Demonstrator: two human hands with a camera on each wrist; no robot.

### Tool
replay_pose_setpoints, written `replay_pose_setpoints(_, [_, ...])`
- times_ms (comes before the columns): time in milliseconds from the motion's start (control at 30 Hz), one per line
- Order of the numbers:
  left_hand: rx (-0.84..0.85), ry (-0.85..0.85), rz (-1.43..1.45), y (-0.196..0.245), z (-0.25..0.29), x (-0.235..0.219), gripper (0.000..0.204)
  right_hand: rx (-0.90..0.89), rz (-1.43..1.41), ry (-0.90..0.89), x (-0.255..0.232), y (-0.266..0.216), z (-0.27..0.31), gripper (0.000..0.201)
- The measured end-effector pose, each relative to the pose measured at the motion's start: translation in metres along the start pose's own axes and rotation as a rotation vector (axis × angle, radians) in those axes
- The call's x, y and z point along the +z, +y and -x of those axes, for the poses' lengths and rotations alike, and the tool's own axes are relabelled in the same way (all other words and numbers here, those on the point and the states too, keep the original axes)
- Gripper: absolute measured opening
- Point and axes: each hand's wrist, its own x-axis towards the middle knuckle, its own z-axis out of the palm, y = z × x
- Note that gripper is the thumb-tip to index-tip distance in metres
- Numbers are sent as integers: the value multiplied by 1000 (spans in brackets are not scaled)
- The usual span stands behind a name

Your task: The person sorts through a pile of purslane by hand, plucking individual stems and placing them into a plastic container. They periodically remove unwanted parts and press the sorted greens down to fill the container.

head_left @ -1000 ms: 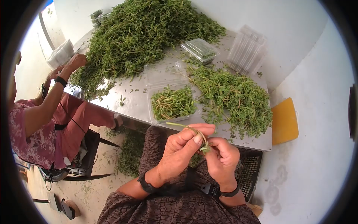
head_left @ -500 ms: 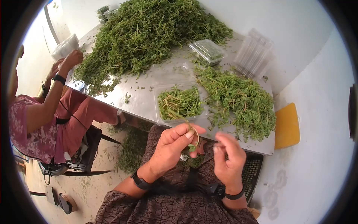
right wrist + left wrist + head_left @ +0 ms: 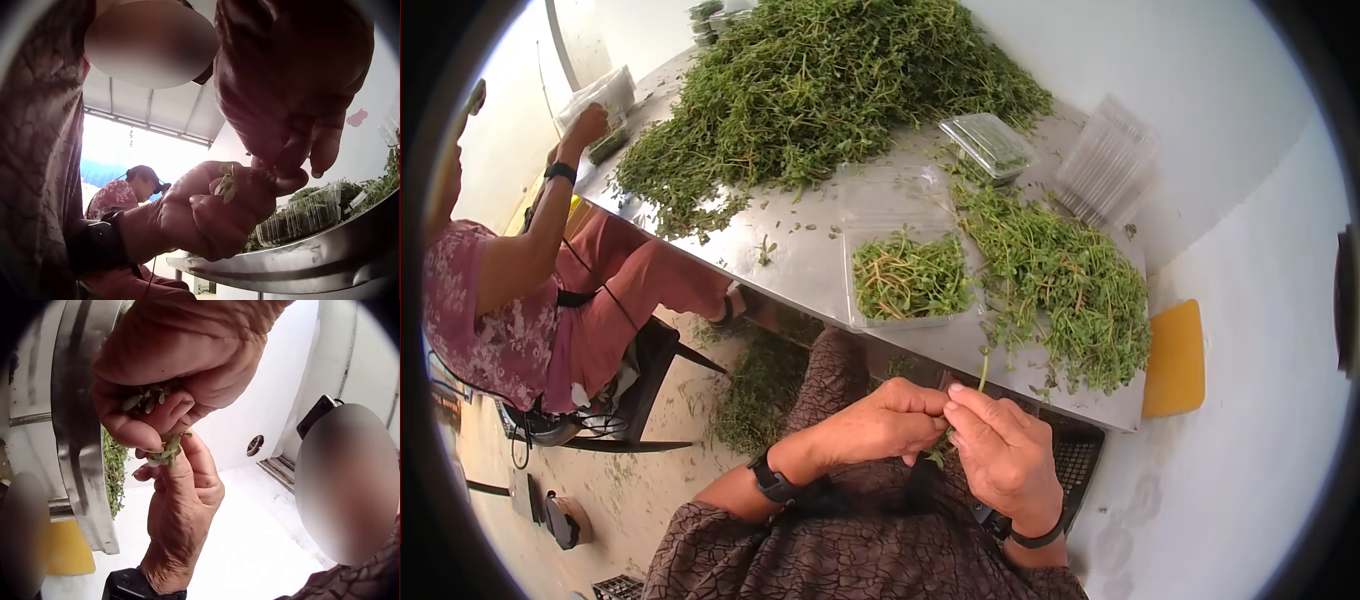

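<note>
In the head view my left hand (image 3: 892, 420) and right hand (image 3: 1005, 450) meet over my lap, in front of the table's edge. Between them is a leafy green sprig (image 3: 984, 368), its stem poking up past the fingertips. My right thumb and fingers pinch this stem. The left fingers curl around its lower part, and small leaves (image 3: 165, 453) show at the meeting fingertips in the left wrist view. More leaves (image 3: 149, 400) lie within the curled left palm. A clear plastic box (image 3: 852, 300) filled with trimmed sprigs (image 3: 908, 278) stands open just beyond the hands.
A large heap of greens (image 3: 820, 95) covers the back of the metal table (image 3: 800, 245); a smaller pile (image 3: 1065, 285) lies at right. Behind it are a closed box (image 3: 988, 145) and stacked empty boxes (image 3: 1108, 160). Another person (image 3: 510, 290) sits at left. A black crate (image 3: 1078, 460) stands below.
The right hand, apart from the left half a second ago, has come back and pinches the stem. My left hand has turned over. The other person's hand has moved to the far container.
</note>
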Motion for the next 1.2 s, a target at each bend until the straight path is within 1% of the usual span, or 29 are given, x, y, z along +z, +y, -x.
replay_pose_setpoints(67, [-30, -23, 22, 1, 0, 1, 19, 42, 11, -5, 1, -1, -1, 32])
replay_pose_setpoints(100, [-24, -21, 22, -1, -1, 1, 19, 35, 12, -6, 0, -1, -1, 32])
replay_pose_setpoints(167, [-60, -19, -27, -7, -1, 0, 22, 73, 31, -55, -3, -2, 0, 30])
replay_pose_setpoints(200, [-85, -25, -44, -3, 0, 1, 25, 68, 30, -58, -3, -2, 1, 30])
replay_pose_setpoints(233, [-82, -22, -42, -7, 0, 0, 25, 71, 36, -43, -2, -2, 3, 30])
replay_pose_setpoints(300, [17, -30, -88, -16, -3, -1, 24, 75, 41, -29, 0, -1, 3, 29])
replay_pose_setpoints(333, [17, -30, -85, -15, -2, 1, 24, 70, 39, 8, 1, -1, 3, 28])
replay_pose_setpoints(367, [27, 21, -34, -12, -1, 5, 23, 67, 36, 45, 2, -2, 3, 27])
replay_pose_setpoints(400, [36, 71, 17, -10, 0, 8, 26, 69, 36, 43, 2, -3, 3, 27])
replay_pose_setpoints(433, [34, 69, 18, -12, 1, 5, 26, 73, 55, 53, 2, -4, 3, 27])
replay_pose_setpoints(500, [-43, -70, 139, -17, 3, -5, 32, 80, 79, 64, 2, -4, 4, 26])
replay_pose_setpoints(600, [-80, -91, 107, -10, 5, -4, 33, 59, 78, 86, 4, -2, 7, 27])
replay_pose_setpoints(700, [-56, -86, 55, -16, 3, -8, 29, 48, 84, 113, 6, -1, 10, 28])
replay_pose_setpoints(733, [-58, -89, 55, -16, 4, -7, 29, 52, 84, 94, 7, -1, 11, 28])
replay_pose_setpoints(800, [-74, -43, 35, -15, 5, -5, 26, 60, 87, 73, 5, -2, 13, 28])
replay_pose_setpoints(833, [-74, -45, 35, -16, 5, -6, 26, 60, 91, 31, 4, -3, 13, 28])
replay_pose_setpoints(867, [-58, -34, 8, -17, 5, -7, 25, 58, 94, -10, 3, -4, 13, 29])
replay_pose_setpoints(900, [-41, -21, -19, -19, 5, -9, 24, 58, 94, -10, 5, -4, 12, 29])
replay_pose_setpoints(933, [-42, -21, -18, -20, 5, -8, 24, 39, 110, -25, 7, -4, 11, 30])
replay_pose_setpoints(1000, [-25, 44, -64, -22, 3, -6, 23, 20, 126, -41, 9, -5, 11, 31])
replay_pose_setpoints(1033, [-26, 43, -64, -20, 3, -4, 23, 6, 156, -64, 10, -5, 12, 33])
replay_pose_setpoints(1100, [-56, 67, -178, -15, 3, -2, 26, -7, 185, -88, 9, -6, 12, 34])
replay_pose_setpoints(1167, [-82, 59, -232, -13, 2, -4, 26, -13, 238, -161, 8, -7, 12, 35])
replay_pose_setpoints(1200, [-108, 49, -287, -13, 2, -5, 27, -14, 236, -161, 7, -7, 12, 35])
